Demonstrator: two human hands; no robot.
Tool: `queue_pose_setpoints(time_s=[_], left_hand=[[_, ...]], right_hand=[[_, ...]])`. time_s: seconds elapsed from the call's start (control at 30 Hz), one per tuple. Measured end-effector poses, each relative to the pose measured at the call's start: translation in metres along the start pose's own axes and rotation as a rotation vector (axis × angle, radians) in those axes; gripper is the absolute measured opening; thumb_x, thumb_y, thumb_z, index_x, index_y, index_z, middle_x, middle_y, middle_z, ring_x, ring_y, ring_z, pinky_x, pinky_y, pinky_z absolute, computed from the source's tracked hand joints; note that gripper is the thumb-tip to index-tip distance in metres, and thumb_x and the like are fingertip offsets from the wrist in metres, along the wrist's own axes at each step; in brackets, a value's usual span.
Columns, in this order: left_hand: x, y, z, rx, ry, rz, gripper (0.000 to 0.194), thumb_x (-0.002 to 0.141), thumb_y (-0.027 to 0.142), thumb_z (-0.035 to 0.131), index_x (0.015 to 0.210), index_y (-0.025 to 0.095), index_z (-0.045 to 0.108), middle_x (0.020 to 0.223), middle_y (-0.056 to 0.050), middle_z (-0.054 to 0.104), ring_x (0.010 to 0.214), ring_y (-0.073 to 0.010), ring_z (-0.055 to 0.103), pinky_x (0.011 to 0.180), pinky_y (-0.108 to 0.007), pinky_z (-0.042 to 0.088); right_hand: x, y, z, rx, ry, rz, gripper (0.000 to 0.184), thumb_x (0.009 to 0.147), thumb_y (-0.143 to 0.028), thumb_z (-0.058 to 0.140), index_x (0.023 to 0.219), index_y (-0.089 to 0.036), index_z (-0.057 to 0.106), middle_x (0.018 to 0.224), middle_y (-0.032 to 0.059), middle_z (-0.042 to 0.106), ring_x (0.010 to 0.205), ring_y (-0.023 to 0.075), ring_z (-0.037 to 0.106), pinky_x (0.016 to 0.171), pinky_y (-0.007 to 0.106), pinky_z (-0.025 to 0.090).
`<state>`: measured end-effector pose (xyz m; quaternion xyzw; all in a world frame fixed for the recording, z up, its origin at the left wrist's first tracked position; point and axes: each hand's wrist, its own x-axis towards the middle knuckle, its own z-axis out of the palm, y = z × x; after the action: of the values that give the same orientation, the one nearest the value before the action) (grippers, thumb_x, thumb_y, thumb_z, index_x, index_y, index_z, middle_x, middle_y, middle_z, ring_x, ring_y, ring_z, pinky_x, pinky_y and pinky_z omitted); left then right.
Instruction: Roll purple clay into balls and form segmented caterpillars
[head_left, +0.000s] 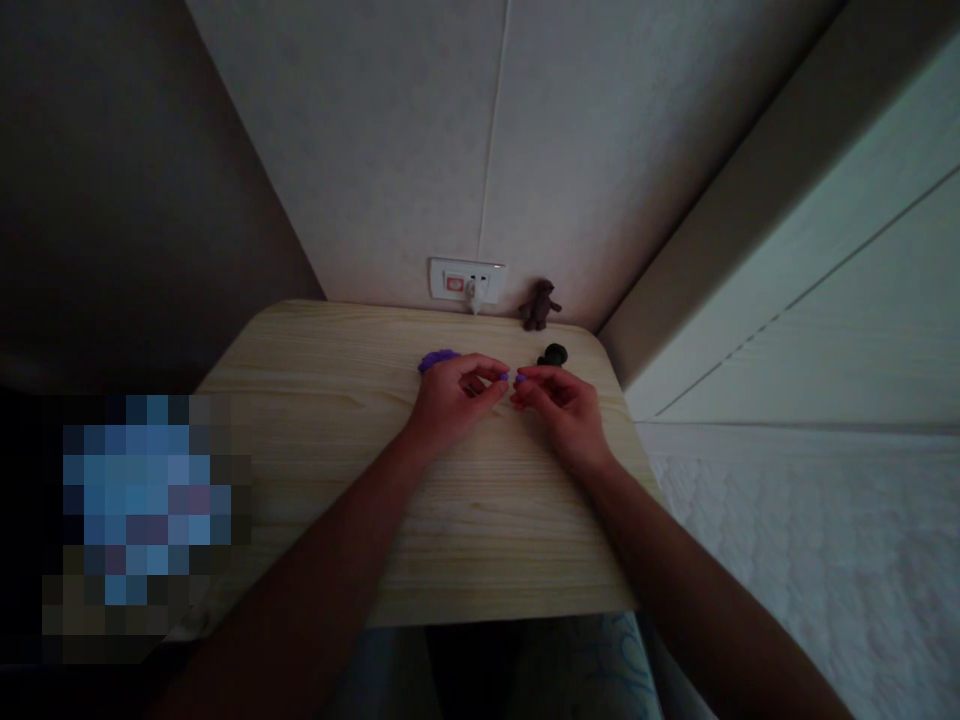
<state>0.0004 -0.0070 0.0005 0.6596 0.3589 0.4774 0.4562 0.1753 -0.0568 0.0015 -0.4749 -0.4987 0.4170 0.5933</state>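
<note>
My left hand (459, 392) is closed in a pinch over the table, with a small purple piece (504, 377) between thumb and fingertips. Facing it, my right hand (562, 405) pinches another small purple piece (520, 379); a narrow gap parts the two. What the pieces are made of is too small to tell, though they look soft like modelling clay. A larger purple lump (437, 360) lies just behind my left hand, partly covered by it. Behind my right hand sits a black rounded object (555, 354), its lower part hidden.
A small dark brown figure (540, 305) with arms and legs stands at the back of the wood-grain table (480, 530), against the wall. A white wall socket (466, 281) with a plug in it is left of the figure. White quilted bedding (825, 560) lies at right.
</note>
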Motion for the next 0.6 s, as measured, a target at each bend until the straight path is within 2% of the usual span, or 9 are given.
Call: queue_pose_setpoints(time_s=[0.13, 0.47, 0.6], left_hand=[[-0.0001, 0.0015, 0.0001, -0.005, -0.021, -0.001, 0.028, 0.078, 0.034, 0.078, 0.098, 0.015, 0.081, 0.088, -0.008, 0.082, 0.069, -0.0153, 0.074, 0.059, -0.023, 0.057], [-0.0015, 0.0047, 0.0006, -0.021, -0.042, 0.014, 0.024, 0.079, 0.032, 0.078, 0.097, 0.016, 0.081, 0.088, -0.007, 0.083, 0.072, -0.0156, 0.076, 0.063, -0.023, 0.058], [-0.0014, 0.0054, 0.0003, -0.006, -0.05, 0.009, 0.025, 0.08, 0.033, 0.078, 0.097, 0.016, 0.081, 0.087, -0.007, 0.082, 0.069, -0.0156, 0.075, 0.059, -0.022, 0.057]], right_hand=[[-0.0009, -0.0015, 0.0004, -0.03, -0.015, -0.017, 0.034, 0.078, -0.05, 0.087, 0.097, -0.023, 0.078, 0.081, 0.0014, 0.077, 0.067, 0.0145, 0.07, 0.067, 0.03, 0.06], [-0.001, -0.0024, 0.0024, 0.001, -0.004, -0.002, 0.039, 0.072, -0.053, 0.091, 0.09, -0.023, 0.075, 0.079, 0.0011, 0.076, 0.067, 0.0142, 0.069, 0.066, 0.03, 0.059], [-0.001, -0.0023, 0.0032, 0.017, -0.003, -0.011, 0.037, 0.072, -0.051, 0.092, 0.089, -0.022, 0.075, 0.079, 0.0005, 0.075, 0.066, 0.013, 0.068, 0.066, 0.028, 0.058]])
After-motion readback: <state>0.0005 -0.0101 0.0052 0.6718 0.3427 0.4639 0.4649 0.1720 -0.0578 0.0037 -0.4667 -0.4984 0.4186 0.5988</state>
